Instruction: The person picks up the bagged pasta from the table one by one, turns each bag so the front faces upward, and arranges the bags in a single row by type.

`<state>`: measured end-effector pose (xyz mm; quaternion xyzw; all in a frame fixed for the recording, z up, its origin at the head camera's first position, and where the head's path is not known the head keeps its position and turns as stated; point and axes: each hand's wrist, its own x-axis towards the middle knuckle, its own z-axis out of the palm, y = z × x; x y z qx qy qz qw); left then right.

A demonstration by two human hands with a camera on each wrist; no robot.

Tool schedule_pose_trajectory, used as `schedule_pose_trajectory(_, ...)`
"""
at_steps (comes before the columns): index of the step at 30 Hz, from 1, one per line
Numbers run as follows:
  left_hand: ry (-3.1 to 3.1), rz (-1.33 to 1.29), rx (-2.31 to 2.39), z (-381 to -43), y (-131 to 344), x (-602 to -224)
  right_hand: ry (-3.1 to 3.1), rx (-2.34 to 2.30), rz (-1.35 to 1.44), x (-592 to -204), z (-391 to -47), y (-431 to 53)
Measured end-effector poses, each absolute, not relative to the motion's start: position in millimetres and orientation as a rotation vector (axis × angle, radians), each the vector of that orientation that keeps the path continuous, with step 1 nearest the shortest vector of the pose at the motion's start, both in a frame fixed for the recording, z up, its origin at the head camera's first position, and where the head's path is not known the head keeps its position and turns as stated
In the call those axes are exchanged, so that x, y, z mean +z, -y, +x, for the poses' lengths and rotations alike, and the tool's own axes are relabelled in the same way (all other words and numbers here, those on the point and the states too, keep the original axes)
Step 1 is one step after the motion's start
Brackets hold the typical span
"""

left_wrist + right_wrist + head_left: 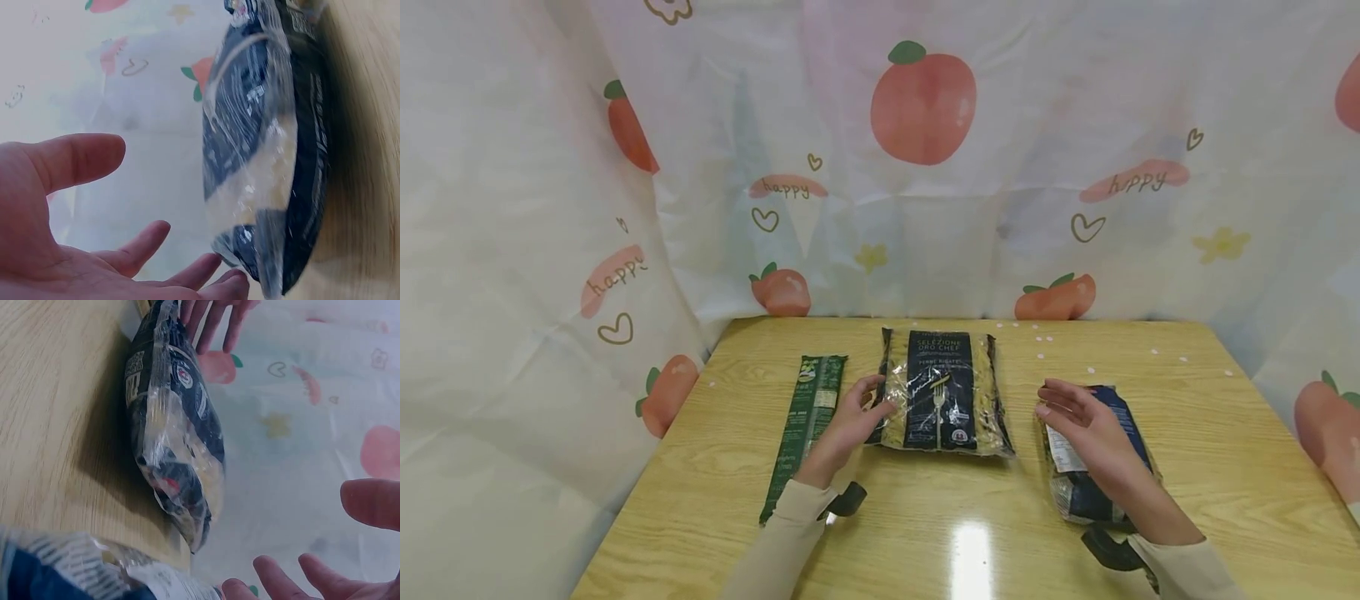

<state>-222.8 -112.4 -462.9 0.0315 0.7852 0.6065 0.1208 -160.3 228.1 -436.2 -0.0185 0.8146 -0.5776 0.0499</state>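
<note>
A black and clear bag of penne pasta [940, 392] lies flat in the middle of the table. My left hand [850, 421] is at its left edge, thumb and fingers spread apart; whether the fingertips touch the bag I cannot tell. The left wrist view shows the bag [269, 150] side-on beside the loosely extended fingers [140, 247]. Above a dark blue clear-windowed package [1075, 492] on the right hovers my right hand [1093, 433], thumb apart from the fingers and holding nothing. That hand and forearm hide part of the package. Contact with it is unclear.
A long green packet marked spaghetti [805, 417] lies left of the penne bag, partly behind my left wrist. Small white spots [1091, 369] dot the wooden table [902, 533]. A fruit-printed white curtain [925, 233] hangs along the back and sides.
</note>
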Motion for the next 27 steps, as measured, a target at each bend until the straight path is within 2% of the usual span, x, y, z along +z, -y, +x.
schedule_pose_trajectory(10,-2.311,0.287,1.789,-199.1,91.0,-451.7,-2.642,-1.77,-0.061,-443.6,-140.1,-259.1)
schedule_pose_trajectory(19,-2.194,0.536,1.839,-174.1,61.8,-445.0,-2.689,-1.655,0.186,-452.3,-124.1,-287.7)
schedule_pose_trajectory(27,-2.045,0.603,1.919,-156.3,38.7,-448.2,-2.618,-1.576,0.449,-458.9,-119.7,-305.7)
